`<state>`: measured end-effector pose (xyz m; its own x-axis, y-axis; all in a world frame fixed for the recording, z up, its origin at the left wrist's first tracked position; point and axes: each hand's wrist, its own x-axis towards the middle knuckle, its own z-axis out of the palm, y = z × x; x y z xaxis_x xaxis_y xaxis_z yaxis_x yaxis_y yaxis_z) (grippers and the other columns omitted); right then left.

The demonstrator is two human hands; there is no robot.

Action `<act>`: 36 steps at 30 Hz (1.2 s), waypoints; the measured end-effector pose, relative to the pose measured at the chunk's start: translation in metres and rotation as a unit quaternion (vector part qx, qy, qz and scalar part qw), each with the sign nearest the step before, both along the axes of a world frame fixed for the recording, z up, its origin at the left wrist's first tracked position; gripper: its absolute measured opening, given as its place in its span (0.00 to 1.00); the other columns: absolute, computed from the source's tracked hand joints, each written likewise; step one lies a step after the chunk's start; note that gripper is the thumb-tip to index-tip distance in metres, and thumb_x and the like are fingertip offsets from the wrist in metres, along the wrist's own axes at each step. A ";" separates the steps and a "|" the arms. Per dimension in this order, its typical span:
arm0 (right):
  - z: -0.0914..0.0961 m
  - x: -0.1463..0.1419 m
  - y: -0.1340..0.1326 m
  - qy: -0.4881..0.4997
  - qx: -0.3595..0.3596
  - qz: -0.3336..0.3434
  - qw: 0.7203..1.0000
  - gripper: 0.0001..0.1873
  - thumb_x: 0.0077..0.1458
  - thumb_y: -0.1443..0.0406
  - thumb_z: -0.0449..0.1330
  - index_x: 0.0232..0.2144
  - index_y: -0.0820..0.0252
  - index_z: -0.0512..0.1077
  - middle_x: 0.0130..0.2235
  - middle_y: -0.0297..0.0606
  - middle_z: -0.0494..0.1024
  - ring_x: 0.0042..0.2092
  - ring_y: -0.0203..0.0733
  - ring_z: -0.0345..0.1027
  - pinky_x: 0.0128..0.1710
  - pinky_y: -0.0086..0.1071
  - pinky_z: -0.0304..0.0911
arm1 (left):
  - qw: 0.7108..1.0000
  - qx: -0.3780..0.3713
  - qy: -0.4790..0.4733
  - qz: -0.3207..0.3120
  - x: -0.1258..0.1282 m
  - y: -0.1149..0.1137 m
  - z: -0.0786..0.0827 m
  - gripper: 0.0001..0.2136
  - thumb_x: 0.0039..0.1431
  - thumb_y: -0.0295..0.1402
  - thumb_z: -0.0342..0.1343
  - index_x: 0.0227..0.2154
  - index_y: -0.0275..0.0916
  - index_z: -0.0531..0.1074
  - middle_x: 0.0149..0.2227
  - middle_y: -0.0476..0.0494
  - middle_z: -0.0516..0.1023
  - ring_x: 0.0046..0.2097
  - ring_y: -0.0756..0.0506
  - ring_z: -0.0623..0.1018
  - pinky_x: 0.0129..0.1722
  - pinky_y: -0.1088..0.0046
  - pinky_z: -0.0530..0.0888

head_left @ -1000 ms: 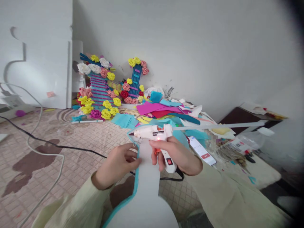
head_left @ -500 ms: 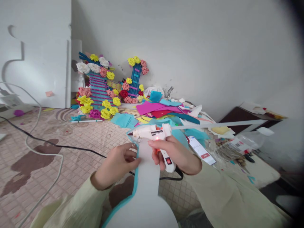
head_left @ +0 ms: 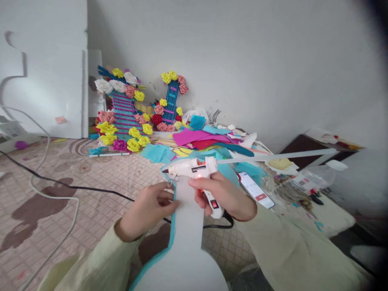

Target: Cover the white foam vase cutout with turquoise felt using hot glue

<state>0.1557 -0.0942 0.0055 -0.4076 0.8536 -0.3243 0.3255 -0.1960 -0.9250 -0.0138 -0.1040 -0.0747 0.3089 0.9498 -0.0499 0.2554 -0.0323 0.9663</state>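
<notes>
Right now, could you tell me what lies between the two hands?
The narrow neck of the teal-edged white cutout lies between left hand and right hand, head view.

Slight drift to the left

Over 1 second the view swings a little, so the white plastic hot-glue gun (head_left: 194,169) and the white foam cut-out with turquoise edging (head_left: 186,226) sit a touch further left and higher in the frame. The gun's nozzle edges slightly leftward relative to the left hand (head_left: 148,208), and the right hand (head_left: 224,196) shifts with it.
</notes>
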 end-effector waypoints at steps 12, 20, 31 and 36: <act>0.003 0.002 -0.002 -0.012 -0.011 -0.010 1.000 0.19 0.48 0.58 0.53 0.13 0.63 0.61 0.12 0.30 0.63 0.12 0.27 0.55 0.12 0.23 0.50 | 1.000 -0.010 0.000 0.002 0.000 0.000 -0.001 0.10 0.46 0.35 0.53 0.31 0.37 0.63 0.21 0.51 0.71 0.24 0.50 0.71 0.22 0.77 0.66; 0.002 0.003 -0.004 -0.025 -0.006 -0.009 1.000 0.17 0.48 0.58 0.53 0.15 0.63 0.61 0.13 0.30 0.64 0.12 0.28 0.55 0.11 0.23 0.49 | 1.000 -0.007 0.013 -0.002 -0.001 0.001 -0.005 0.10 0.46 0.36 0.53 0.31 0.37 0.63 0.22 0.50 0.72 0.26 0.49 0.72 0.23 0.77 0.67; 0.000 0.009 -0.005 -0.080 0.040 0.015 0.996 0.17 0.48 0.58 0.53 0.14 0.62 0.60 0.13 0.29 0.64 0.12 0.28 0.57 0.10 0.22 0.49 | 0.999 -0.033 -0.005 -0.002 0.001 0.001 -0.003 0.11 0.45 0.35 0.54 0.31 0.37 0.64 0.20 0.51 0.71 0.24 0.50 0.71 0.22 0.77 0.69; -0.003 0.011 -0.006 -0.087 0.062 0.026 0.994 0.15 0.49 0.58 0.53 0.18 0.62 0.62 0.14 0.29 0.65 0.12 0.28 0.57 0.10 0.22 0.50 | 0.999 -0.040 0.005 0.007 0.000 0.002 -0.007 0.13 0.44 0.37 0.54 0.33 0.36 0.64 0.22 0.49 0.73 0.26 0.48 0.73 0.24 0.75 0.70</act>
<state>0.1665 -0.1004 0.0030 -0.3992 0.8707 -0.2873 0.4898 -0.0624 -0.8696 -0.0134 -0.1017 -0.0821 0.2940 0.9471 -0.1288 0.2655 0.0485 0.9629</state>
